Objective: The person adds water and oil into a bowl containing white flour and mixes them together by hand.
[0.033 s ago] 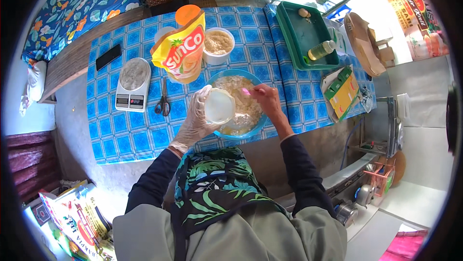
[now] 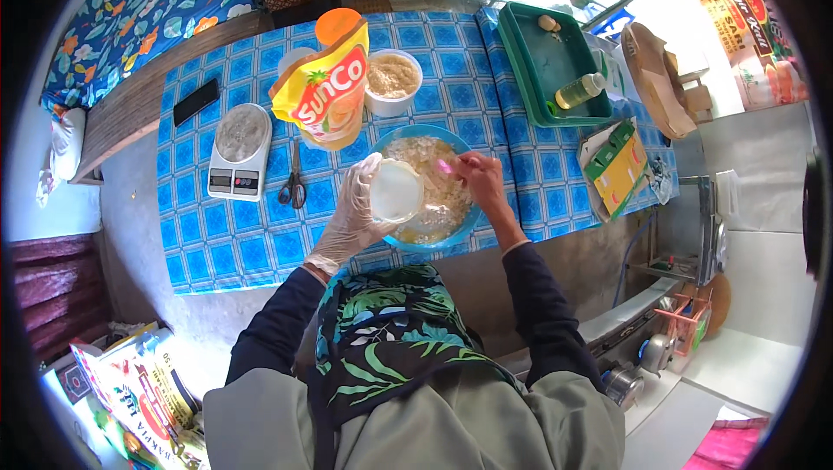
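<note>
My left hand (image 2: 351, 210), in a translucent glove, grips a small pale container (image 2: 395, 192) with whitish contents, tilted over the front left of a blue bowl (image 2: 395, 240). My bare right hand (image 2: 486, 184) pinches a small pink utensil (image 2: 445, 166) over the floury, yellowish mixture (image 2: 438, 218) in the bowl. Behind the bowl stand a yellow pouch (image 2: 317, 88) and a white tub (image 2: 390, 79) of light-brown granules. To the left lie black-handled scissors (image 2: 293, 192) and a white scale (image 2: 234, 177).
A black phone (image 2: 195, 103) lies at the back left of the blue checked tablecloth (image 2: 191, 244). A green tray (image 2: 542, 62) with a bottle (image 2: 577, 91) is at back right, beside folded cardboard (image 2: 612, 170). A metal appliance (image 2: 694, 227) stands at the right edge.
</note>
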A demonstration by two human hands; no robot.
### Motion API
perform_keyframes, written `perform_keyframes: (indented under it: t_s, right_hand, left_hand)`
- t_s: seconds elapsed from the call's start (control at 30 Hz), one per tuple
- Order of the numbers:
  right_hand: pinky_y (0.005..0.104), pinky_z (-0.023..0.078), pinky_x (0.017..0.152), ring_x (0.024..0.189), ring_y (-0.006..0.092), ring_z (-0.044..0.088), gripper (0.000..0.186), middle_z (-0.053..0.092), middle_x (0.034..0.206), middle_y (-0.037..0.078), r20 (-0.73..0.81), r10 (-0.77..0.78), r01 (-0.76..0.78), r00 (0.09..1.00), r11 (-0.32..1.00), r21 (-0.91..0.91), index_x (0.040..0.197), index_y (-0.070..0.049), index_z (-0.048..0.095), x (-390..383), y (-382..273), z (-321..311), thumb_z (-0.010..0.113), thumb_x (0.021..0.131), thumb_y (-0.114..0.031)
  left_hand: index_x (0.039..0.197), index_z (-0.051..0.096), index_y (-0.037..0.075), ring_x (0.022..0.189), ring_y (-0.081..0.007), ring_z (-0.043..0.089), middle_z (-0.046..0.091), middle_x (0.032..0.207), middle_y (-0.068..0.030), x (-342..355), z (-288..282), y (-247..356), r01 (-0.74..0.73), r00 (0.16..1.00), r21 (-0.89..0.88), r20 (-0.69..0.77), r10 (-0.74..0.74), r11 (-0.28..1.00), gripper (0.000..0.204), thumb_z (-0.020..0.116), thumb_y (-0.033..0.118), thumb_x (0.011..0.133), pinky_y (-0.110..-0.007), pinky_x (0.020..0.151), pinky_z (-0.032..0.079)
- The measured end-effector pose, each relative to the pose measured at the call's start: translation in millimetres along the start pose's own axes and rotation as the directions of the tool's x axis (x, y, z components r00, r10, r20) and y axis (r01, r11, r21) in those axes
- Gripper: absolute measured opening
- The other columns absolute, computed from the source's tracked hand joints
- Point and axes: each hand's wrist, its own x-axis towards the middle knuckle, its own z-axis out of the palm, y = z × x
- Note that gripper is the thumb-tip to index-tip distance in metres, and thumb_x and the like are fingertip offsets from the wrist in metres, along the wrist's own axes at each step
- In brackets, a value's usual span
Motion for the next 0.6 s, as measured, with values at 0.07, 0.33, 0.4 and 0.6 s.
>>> perform_keyframes:
  t_s: [0.07,0.33,0.4,0.6]
  right_hand:
    - [0.0283,0.047,0.05,0.055,0.0152,0.061,0.016,0.068,0.069,0.009,0.016,0.325,-0.319,0.946,0.92,0.229,0.085,0.002,0.071,1,13,2,0.074,0.085,-0.013]
    - [0.0253,0.047,0.048,0.054,0.0123,0.062,0.018,0.067,0.066,0.009,0.091,0.39,-0.4,0.916,0.874,0.277,0.084,0.004,0.072,-25,8,0,0.071,0.087,-0.013]
    - [0.023,0.047,0.053,0.058,0.0104,0.061,0.014,0.068,0.07,0.006,0.161,0.337,-0.371,0.928,0.881,0.295,0.087,0.002,0.073,-31,9,-8,0.071,0.087,-0.012]
    - [0.0355,0.052,0.059,0.064,0.0231,0.067,0.009,0.068,0.071,0.016,0.224,-0.114,0.177,0.968,0.942,-0.285,0.086,-0.001,0.073,-33,8,-37,0.069,0.082,-0.007]
  left_hand:
    - [0.144,0.034,0.004,0.128,-0.0381,0.047,0.045,0.141,-0.0203,3,1,3,0.026,0.999,0.026,0.039,-0.027,0.999,0.102,0.089,0.023,0.061,-0.047,0.111,0.037]
    - [0.144,0.031,0.001,0.131,-0.0386,0.043,0.041,0.143,-0.0214,17,1,8,0.071,0.975,0.234,0.188,-0.116,0.97,0.1,0.086,0.023,0.064,-0.046,0.113,0.034]
    - [0.145,0.03,0.0,0.133,-0.0391,0.041,0.04,0.143,-0.0217,19,4,7,-0.017,0.972,0.411,0.22,-0.081,0.911,0.1,0.084,0.023,0.064,-0.046,0.115,0.032]
    - [0.147,0.028,0.0,0.137,-0.0408,0.036,0.036,0.148,-0.0226,31,-4,10,-0.144,0.956,0.519,0.294,-0.018,0.842,0.099,0.081,0.023,0.067,-0.048,0.117,0.027]
